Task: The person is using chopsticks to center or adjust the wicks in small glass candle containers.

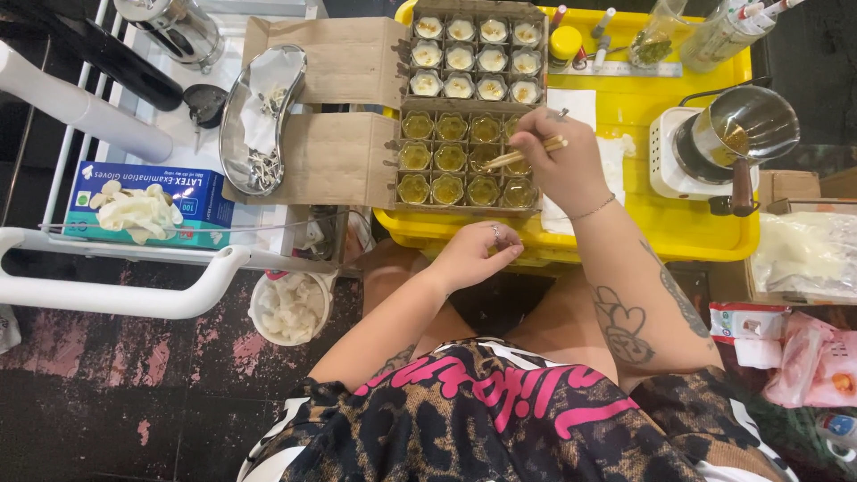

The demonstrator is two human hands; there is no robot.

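Observation:
My right hand [564, 165] hovers over a cardboard box [353, 159] of small clear jars with yellowish liquid [450, 158] and is shut on a pair of wooden sticks [522, 154], their tips down among the jars. Behind it a second cardboard box [353, 55] holds jars with pale filling [460, 59]. Both boxes rest on a yellow tray [687, 234]. My left hand [478, 253] sits loosely curled at the tray's front edge, a ring on one finger; whether it holds anything is hidden.
A metal pot [745, 125] sits on a white heater [665, 152] on the tray's right side. Left stands a white cart [134, 290] with a glove box [147, 205] and a steel kidney dish [259, 116]. A white bucket [290, 308] is below; plastic bags [808, 254] lie at right.

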